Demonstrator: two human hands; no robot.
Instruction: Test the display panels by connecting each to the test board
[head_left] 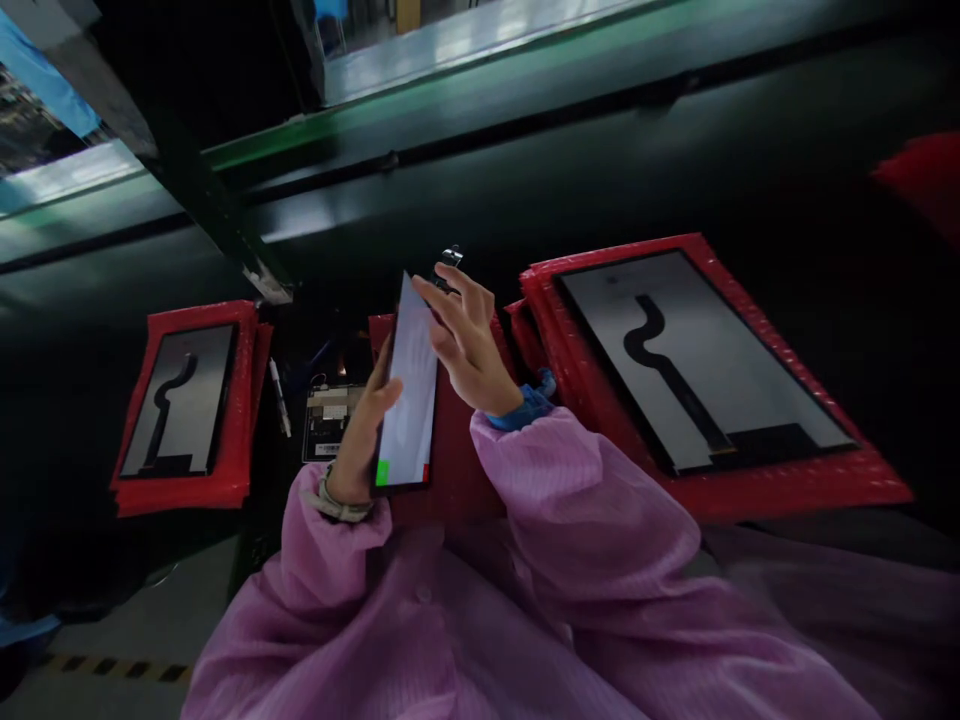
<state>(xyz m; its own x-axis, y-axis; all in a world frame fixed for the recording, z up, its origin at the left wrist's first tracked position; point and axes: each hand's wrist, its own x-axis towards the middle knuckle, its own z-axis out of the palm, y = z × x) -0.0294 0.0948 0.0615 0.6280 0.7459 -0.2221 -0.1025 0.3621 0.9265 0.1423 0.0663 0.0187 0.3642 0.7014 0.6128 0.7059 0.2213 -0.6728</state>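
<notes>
In the middle, my left hand (367,425) grips a flat display panel (411,390) by its left edge, thumb over the front. The panel is tilted and pale, with a small green patch at its lower left corner and a red one at its lower right. My right hand (469,345) is at the panel's upper right edge, fingers apart and partly bent. Its fingertips overlap the panel in view; whether they touch it I cannot tell. Just behind them is a small shiny metal-like piece (450,258), partly hidden by the fingers.
At right, a display panel with a dark curved ribbon cable (652,350) lies on stacked red wrap sheets (840,485). A similar panel (191,390) lies on red sheets at left. Between are a white pen (280,398) and an opened electronic unit (330,415). A green rail (465,110) runs behind.
</notes>
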